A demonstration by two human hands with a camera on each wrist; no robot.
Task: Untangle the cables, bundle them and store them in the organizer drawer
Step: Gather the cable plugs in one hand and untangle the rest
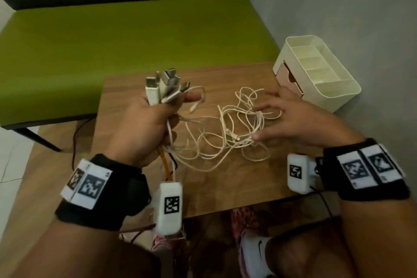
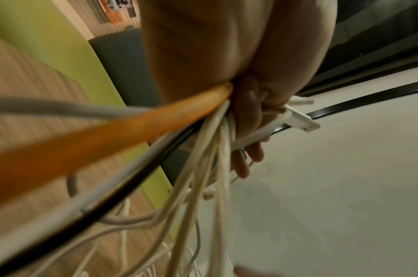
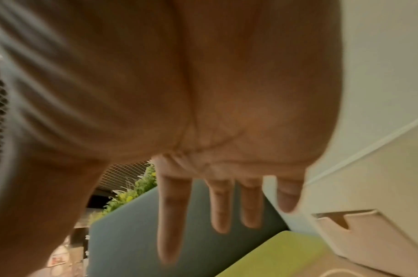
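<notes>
The left hand (image 1: 144, 124), raised with knuckles toward the camera, is fisted round a gathered bunch of white cable plug ends (image 1: 163, 87) that fan out at twelve o'clock above it; in the left wrist view the thin white cords (image 2: 212, 150) trail from the fist. At three o'clock the right hand (image 1: 291, 117) hovers palm down, fingers (image 3: 172, 215) spread and holding nothing, over the loose tangle of white cables (image 1: 228, 133) on the wooden table (image 1: 225, 187). This looks like the untangling step; next probably calls for combing the loops free. The cream plastic organizer (image 1: 338, 88) sits at two o'clock, its beige drawer (image 1: 287, 74) seemingly shut.
</notes>
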